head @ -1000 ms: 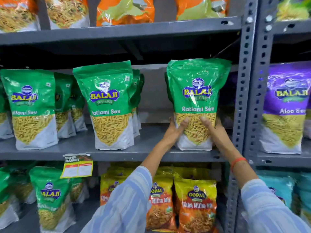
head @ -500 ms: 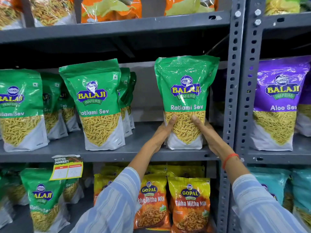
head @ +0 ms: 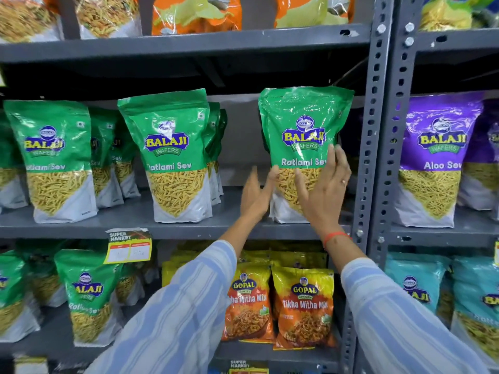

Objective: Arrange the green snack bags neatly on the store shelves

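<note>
A green Ratlami Sev bag (head: 302,122) stands upright at the right end of the middle shelf (head: 135,225), close to the grey upright post (head: 374,157). My left hand (head: 255,193) is beside the bag's lower left edge, fingers straight, thumb near the bag. My right hand (head: 324,190) lies flat against the bag's front, fingers spread and pointing up. More green bags stand in rows to the left, one in the centre (head: 172,157) and one at the far left (head: 54,160).
Purple Aloo Sev bags (head: 434,160) fill the bay to the right. Orange and yellow Gopal bags (head: 302,306) stand on the shelf below, with green bags (head: 87,295) to their left. A yellow price tag (head: 128,247) hangs on the shelf edge. Orange bags sit above.
Both hands have let go of the bag's base and opened. My right hand has slid up the bag's front; my left hand has drawn slightly away to the left.
</note>
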The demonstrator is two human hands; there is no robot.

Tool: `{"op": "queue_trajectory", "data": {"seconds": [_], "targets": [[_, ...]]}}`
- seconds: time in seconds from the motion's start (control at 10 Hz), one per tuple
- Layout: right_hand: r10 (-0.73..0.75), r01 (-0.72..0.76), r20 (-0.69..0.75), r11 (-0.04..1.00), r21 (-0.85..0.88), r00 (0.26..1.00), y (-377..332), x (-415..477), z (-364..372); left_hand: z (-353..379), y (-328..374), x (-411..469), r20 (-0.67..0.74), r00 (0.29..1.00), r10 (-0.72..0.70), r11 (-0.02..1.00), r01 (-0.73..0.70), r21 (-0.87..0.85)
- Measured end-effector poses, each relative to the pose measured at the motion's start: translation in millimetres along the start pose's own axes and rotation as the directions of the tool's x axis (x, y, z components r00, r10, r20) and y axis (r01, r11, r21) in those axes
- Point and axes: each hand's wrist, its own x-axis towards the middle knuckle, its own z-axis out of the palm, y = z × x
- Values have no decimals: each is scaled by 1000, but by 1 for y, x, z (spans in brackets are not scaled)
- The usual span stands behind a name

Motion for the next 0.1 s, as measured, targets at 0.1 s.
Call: {"op": "queue_trajectory", "data": {"seconds": [0.1], "targets": [[-305, 352, -241, 917, 186, 921, -54, 40, -24, -33, 13, 12, -262, 898, 354, 893, -242, 379]]}}
